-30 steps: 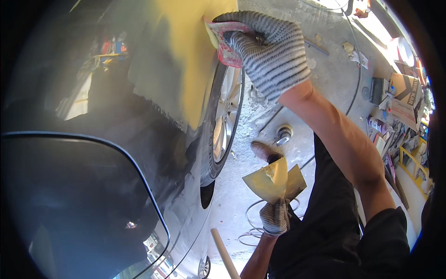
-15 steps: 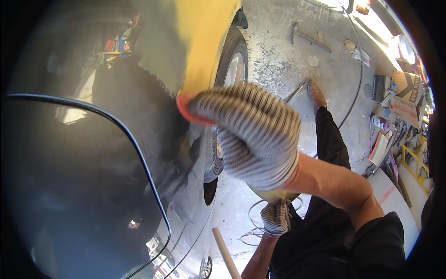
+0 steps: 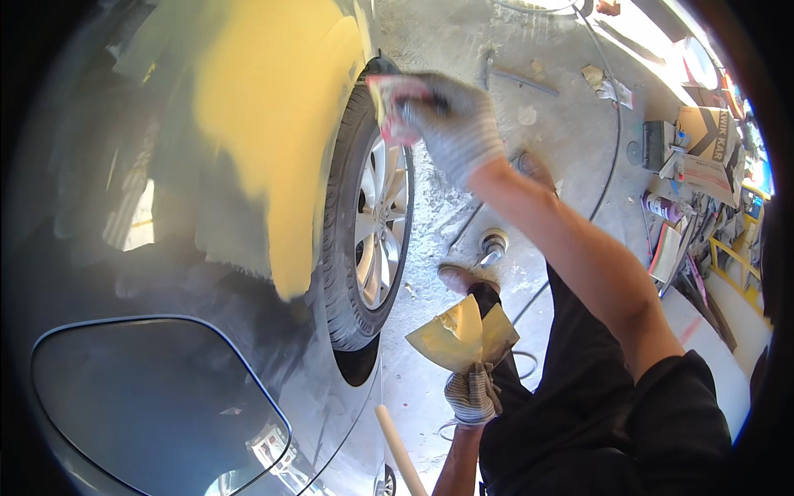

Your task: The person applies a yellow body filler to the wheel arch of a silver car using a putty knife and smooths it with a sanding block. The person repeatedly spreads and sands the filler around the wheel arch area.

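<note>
Pink spreader (image 3: 394,128), pinched in the right hand (image 3: 460,128), partly hides the wheel (image 3: 381,227); the closed left hand (image 3: 471,395) grips a board (image 3: 438,347) of putty (image 3: 468,321) near a shoe (image 3: 463,279).

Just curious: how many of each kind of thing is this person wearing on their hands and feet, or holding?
Grey-and-white striped knit gloves: 2
Brown shoes: 2
Pink flexible spreader: 1
Tan putty-smeared flat sheet: 1
Total: 6

Cardboard box (image 3: 705,175), purple bottle (image 3: 660,206) near it, dark hose (image 3: 619,124) curving along grey floor (image 3: 438,41)
</note>
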The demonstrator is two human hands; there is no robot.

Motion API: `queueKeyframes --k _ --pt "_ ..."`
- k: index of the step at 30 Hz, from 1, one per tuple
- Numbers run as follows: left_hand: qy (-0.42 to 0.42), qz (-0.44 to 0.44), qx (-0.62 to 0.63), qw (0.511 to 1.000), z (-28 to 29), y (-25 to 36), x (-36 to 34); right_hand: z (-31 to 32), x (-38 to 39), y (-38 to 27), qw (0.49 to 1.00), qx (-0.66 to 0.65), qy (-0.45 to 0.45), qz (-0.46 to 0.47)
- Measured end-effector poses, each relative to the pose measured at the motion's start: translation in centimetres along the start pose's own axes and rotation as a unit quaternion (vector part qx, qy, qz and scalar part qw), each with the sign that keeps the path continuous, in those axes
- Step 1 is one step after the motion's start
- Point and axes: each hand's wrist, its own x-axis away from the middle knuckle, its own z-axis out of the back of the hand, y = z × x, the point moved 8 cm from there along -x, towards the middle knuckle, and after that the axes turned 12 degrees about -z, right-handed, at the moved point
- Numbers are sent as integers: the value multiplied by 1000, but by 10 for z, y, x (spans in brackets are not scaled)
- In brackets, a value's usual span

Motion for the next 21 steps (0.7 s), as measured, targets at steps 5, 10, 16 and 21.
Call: queueKeyframes --k 5,10,16,21 --pt "-20 24 4 1000 -18 -4 -4 21 -98 35 995 2 66 -79" --pt "-10 35 7 999 -30 -1 -11 20 -132 48 990 18 112 -79" --pt "-10 38 4 999 -32 5 -18 20 -141 44 986 39 122 -108" --pt "-7 29 2 1000 -29 4 -18 -9 -135 38 976 -146 5 -159"
